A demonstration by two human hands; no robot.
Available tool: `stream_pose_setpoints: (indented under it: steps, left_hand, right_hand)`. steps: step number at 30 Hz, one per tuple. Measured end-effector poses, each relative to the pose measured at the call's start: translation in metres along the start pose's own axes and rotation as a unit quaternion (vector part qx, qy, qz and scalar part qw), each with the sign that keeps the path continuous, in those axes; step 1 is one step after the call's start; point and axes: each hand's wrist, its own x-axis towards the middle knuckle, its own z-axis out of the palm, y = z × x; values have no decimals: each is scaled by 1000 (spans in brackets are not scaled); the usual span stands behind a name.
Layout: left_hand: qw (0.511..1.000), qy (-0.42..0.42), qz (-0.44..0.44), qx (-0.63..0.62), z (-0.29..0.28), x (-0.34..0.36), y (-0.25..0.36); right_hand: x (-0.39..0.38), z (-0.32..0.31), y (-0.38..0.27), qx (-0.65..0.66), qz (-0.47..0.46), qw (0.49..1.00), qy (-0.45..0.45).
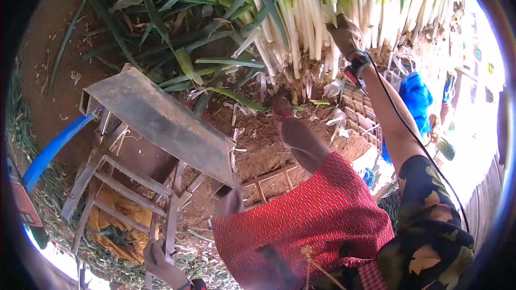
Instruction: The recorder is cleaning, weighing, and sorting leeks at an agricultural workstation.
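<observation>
Right hand at the green onions, left hand by a stand

The green onions spread across the top of the frame, white stalks and roots pointing downward. At upper right of centre, the right hand reaches in, its fingers bent against the white stalks; I cannot tell whether they grip one. At lower left, the left hand is beside a leg of the metal-topped stand, fingers curled, their grip unclear. Red patterned cloth fills the lower centre.
</observation>
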Motion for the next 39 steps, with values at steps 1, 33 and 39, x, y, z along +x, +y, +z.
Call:
stream_pose_setpoints:
  steps: [1, 33, 39]
  left_hand:
    - [1000, -2, -1, -2, 0, 2, 3]
    - [981, 117, 143, 60, -47, -11, 6]
    - [989, 145, 34, -19, -47, -16, 4]
  right_hand:
    - [-1, 1, 6, -3, 0, 1000, -7]
    - [33, 74, -51, 245, -39, 963, 101]
    - [-66, 76, -155, 342, -108, 930, -76]
